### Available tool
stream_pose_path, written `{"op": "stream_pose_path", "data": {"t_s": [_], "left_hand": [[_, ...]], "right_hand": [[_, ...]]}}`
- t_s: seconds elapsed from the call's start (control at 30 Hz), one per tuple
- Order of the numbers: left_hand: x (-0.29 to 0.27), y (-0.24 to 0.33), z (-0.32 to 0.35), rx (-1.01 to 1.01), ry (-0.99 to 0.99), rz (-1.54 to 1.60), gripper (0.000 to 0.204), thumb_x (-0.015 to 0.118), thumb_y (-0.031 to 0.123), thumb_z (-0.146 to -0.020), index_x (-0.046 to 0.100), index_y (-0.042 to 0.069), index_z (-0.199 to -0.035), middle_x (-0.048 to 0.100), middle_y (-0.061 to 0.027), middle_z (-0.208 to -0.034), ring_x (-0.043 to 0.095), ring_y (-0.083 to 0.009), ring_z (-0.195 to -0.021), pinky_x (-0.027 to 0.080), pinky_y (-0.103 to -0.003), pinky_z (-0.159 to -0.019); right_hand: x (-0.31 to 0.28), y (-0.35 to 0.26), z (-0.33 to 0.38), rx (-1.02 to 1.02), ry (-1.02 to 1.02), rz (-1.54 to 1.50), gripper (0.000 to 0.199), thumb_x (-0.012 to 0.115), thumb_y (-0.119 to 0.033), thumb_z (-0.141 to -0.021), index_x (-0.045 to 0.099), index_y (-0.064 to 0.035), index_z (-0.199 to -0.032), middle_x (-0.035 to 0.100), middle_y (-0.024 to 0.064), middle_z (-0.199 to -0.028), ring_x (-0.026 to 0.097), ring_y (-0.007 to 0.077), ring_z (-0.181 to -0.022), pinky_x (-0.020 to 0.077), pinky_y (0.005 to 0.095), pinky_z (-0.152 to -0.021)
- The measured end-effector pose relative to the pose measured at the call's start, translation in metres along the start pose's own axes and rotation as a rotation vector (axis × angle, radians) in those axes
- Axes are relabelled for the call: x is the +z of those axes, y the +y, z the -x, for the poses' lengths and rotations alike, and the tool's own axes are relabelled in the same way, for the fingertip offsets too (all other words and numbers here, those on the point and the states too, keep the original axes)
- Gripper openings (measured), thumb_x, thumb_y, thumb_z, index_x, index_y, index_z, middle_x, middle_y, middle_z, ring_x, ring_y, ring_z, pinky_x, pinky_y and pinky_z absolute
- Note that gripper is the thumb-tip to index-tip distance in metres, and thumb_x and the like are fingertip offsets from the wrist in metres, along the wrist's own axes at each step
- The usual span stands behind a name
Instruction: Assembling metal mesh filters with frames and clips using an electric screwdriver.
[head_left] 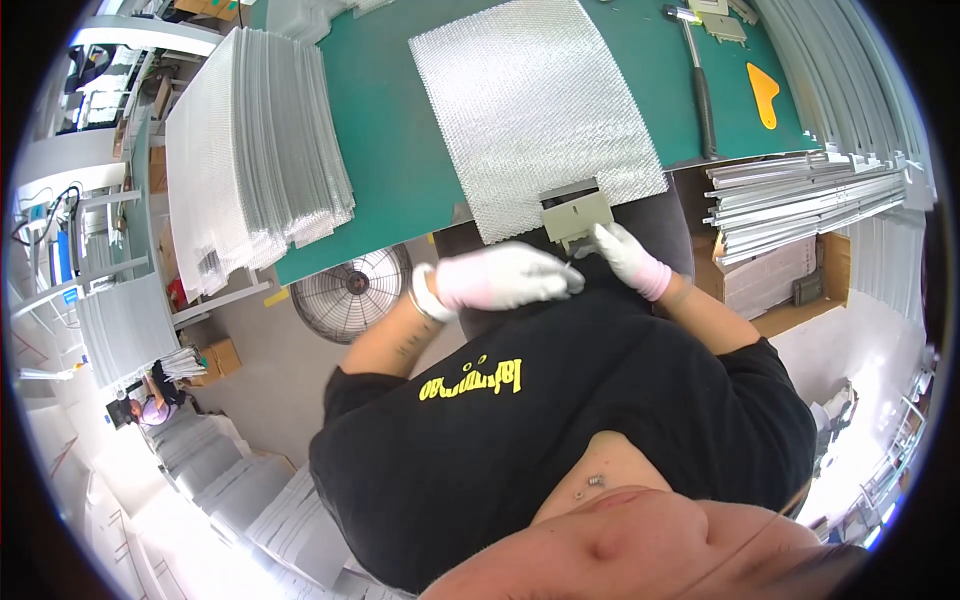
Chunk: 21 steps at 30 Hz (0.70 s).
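Note:
A silver mesh filter sheet (535,100) lies on the green tabletop, its near end reaching past the front edge toward me. At that end is a small beige plate (578,216) with a dark slot-like strip on its far side. My right hand (630,262), in a white and pink glove, grips the plate's near right corner with its fingertips. My left hand (508,276), gloved alike with grey fingertips, hovers left of the plate before my black shirt. Its fingers are stretched out side by side, and nothing shows in them.
A tall stack of mesh sheets (265,145) stands at the table's left. A hammer (700,90) and an orange scraper (763,95) lie on the right, near bundled metal strips (800,205). Below the table stand a floor fan (352,290) and a cardboard box (800,300).

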<state>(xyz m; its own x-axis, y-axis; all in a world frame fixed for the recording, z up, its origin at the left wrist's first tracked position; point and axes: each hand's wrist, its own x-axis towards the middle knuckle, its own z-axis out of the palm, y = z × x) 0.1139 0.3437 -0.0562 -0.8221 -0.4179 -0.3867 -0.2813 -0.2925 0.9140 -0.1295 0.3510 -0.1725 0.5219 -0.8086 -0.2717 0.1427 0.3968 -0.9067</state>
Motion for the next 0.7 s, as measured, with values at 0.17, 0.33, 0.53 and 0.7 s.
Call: {"op": "stream_pose_path", "data": {"t_s": [0.17, 0.33, 0.53, 0.7], "left_hand": [[-0.074, 0.050, -0.057, 0.177, 0.790, -1.031, 0.065, 0.061, 0.052, -0.090, 0.053, 0.015, -0.143, 0.052, -0.0194, -0.143, 0.049, -0.0361, -0.132, 0.037, -0.049, -0.111], [-0.050, 0.023, -0.104, 0.147, 0.658, -1.425, 0.075, 0.059, 0.060, -0.088, 0.043, 0.022, -0.150, 0.033, -0.0184, -0.157, 0.025, -0.0478, -0.145, 0.011, -0.066, -0.118], [-0.001, 0.017, -0.117, 0.098, 0.740, -1.359, 0.059, 0.057, 0.046, -0.093, 0.048, 0.025, -0.147, 0.038, -0.0159, -0.154, 0.028, -0.0480, -0.143, 0.016, -0.064, -0.118], [-0.002, 0.018, -0.114, 0.117, 0.761, -1.369, 0.053, 0.057, 0.034, -0.093, 0.051, 0.023, -0.144, 0.040, -0.0166, -0.151, 0.032, -0.0482, -0.140, 0.019, -0.064, -0.116]], "right_hand": [[0.033, -0.011, -0.019, 0.017, 0.170, -0.236, 0.035, 0.044, -0.036, -0.107, 0.060, -0.0046, -0.112, 0.065, 0.0053, -0.094, 0.060, 0.0110, -0.071, 0.0508, 0.0248, -0.065], [0.011, -0.013, 0.005, -0.076, 0.614, -0.192, 0.033, 0.046, -0.030, -0.107, 0.060, -0.0020, -0.118, 0.065, 0.0071, -0.103, 0.064, 0.0128, -0.088, 0.0538, 0.0279, -0.075], [-0.029, -0.010, 0.011, -0.107, 0.469, 0.034, 0.029, 0.051, -0.026, -0.105, 0.063, -0.0005, -0.116, 0.066, 0.0021, -0.104, 0.059, 0.0103, -0.094, 0.0513, 0.0278, -0.082], [-0.016, -0.025, 0.010, -0.106, 0.573, -0.202, 0.020, 0.057, -0.020, -0.103, 0.064, -0.0026, -0.111, 0.065, -0.0007, -0.100, 0.059, 0.0069, -0.089, 0.0512, 0.0255, -0.080]]}}
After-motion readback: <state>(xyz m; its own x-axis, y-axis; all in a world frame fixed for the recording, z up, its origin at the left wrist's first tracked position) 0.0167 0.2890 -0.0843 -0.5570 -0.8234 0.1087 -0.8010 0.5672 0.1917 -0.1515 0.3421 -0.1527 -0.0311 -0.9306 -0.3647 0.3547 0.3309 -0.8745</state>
